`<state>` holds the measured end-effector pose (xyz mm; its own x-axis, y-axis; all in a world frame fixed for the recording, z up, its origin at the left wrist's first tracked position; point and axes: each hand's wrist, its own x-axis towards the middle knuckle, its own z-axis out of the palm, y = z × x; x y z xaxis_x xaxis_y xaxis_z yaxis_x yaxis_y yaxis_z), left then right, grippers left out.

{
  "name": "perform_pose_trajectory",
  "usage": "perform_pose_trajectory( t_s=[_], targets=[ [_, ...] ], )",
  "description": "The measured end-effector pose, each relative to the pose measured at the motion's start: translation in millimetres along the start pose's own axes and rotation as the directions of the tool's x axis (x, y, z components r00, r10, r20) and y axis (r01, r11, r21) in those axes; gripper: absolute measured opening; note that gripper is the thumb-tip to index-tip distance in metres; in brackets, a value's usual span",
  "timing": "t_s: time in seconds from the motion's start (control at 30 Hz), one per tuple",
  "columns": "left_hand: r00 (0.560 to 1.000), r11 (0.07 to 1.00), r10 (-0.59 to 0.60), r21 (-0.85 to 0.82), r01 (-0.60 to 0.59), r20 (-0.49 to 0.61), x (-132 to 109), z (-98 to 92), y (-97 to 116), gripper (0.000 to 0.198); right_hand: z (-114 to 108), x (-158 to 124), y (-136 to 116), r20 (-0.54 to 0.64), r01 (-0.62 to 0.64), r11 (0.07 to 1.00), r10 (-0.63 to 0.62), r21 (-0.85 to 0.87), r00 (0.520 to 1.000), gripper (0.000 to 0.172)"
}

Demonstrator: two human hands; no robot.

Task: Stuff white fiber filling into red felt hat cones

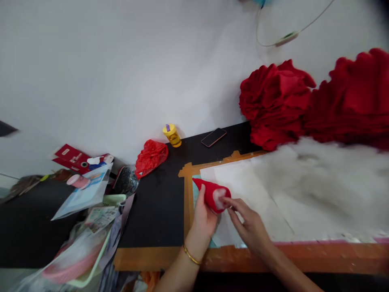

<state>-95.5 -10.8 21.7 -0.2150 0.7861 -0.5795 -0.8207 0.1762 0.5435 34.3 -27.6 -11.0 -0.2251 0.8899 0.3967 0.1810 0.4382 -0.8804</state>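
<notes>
My left hand (204, 217) is wrapped round a red cone-shaped fabric pouch (209, 194), its pointed end up and to the left. White fluffy stuffing (219, 198) shows in the pouch's wide opening, which faces right. At that opening, my right hand (247, 221) has its fingers closed on the stuffing, with the fingertips partly hidden by it. A large heap of loose white stuffing (322, 182) lies to the right, on white sheets (219, 174) taped to the black table.
Piles of red fabric pieces (276, 101) stand behind the stuffing. Along the wall are a phone (214, 137), a yellow container (172, 135) and a red plastic bag (151, 157). A pale green basket (101, 253) with bags sits at the left, near a red box (73, 158).
</notes>
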Motion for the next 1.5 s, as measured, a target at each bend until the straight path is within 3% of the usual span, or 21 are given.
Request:
perform_pose_trajectory(
  t_s=[0.07,0.17,0.3,0.4,0.57,0.67,0.77,0.9,1.03,1.13,1.2,1.27,1.37,1.5],
  targets=[
    [0.999,0.998,0.038,0.056,-0.039,0.03,-3.2,0.0,-6.7,0.026,7.4,1.1,-2.0,0.054,0.126,0.99,-0.122,-0.07,0.991,0.031],
    [0.995,0.992,0.079,0.09,-0.085,0.061,-6.9,-2.9,-13.7,0.024,12.0,2.4,-2.7,0.133,0.224,0.97,-0.211,-0.096,0.968,0.034],
    [0.993,0.99,0.097,0.092,-0.103,0.062,-9.1,-8.6,-16.0,0.026,5.0,1.9,3.3,0.04,0.19,0.971,-0.186,-0.146,0.982,0.037],
    [0.987,0.983,0.131,0.113,-0.141,0.093,-11.1,-9.5,-19.4,0.034,4.0,1.4,8.9,0.014,0.183,0.937,-0.188,-0.297,0.982,0.036],
    [0.985,0.972,0.171,0.161,-0.174,0.032,-13.6,-8.5,-27.1,0.036,12.9,1.1,17.4,-0.002,0.115,0.855,-0.135,-0.505,0.991,0.027],
    [0.986,0.974,0.163,0.152,-0.166,0.034,-12.9,-10.5,-23.3,0.031,10.2,1.3,19.4,0.019,0.08,0.914,-0.079,-0.398,0.997,0.021],
    [0.995,0.99,0.097,0.1,-0.097,0.001,-9.7,-12.2,-13.2,0.021,-0.2,2.3,16.5,0.049,0.083,0.968,-0.073,-0.238,0.996,0.027],
    [0.999,1.0,0.005,0.02,-0.004,-0.042,-7.4,-11.0,-8.6,0.019,-4.5,4.6,9.2,0.002,0.119,0.963,-0.122,-0.241,0.993,0.023],
    [0.994,0.999,0.013,0.027,-0.016,0.109,-10.5,-12.0,-20.9,0.024,12.6,4.5,0.9,0.123,0.26,0.908,-0.232,-0.328,0.965,0.024],
    [0.987,0.994,0.078,0.061,-0.087,0.141,-9.7,-15.5,-25.5,0.025,16.6,0.8,-2.8,0.193,0.266,0.918,-0.215,-0.296,0.957,0.028],
    [0.988,0.989,0.122,0.078,-0.129,0.089,-7.7,-17.4,-23.3,0.026,7.2,-1.2,-2.0,0.192,0.218,0.96,-0.184,-0.177,0.964,0.028],
    [0.986,0.983,0.154,0.088,-0.159,0.07,-6.9,-18.0,-19.6,0.031,-8.6,0.6,1.4,0.089,0.08,0.993,-0.072,-0.088,0.993,0.025],
    [0.98,0.982,0.138,0.112,-0.155,0.146,-9.8,-16.9,-17.4,0.045,-29.6,12.6,7.6,-0.068,-0.151,0.987,0.147,-0.049,0.987,0.026],
    [0.969,0.993,0.063,0.082,-0.084,0.237,-14.1,-13.4,-19.7,0.048,-30.5,30.2,12.0,0.107,-0.122,0.992,0.123,-0.015,0.987,0.028]
  ],
)
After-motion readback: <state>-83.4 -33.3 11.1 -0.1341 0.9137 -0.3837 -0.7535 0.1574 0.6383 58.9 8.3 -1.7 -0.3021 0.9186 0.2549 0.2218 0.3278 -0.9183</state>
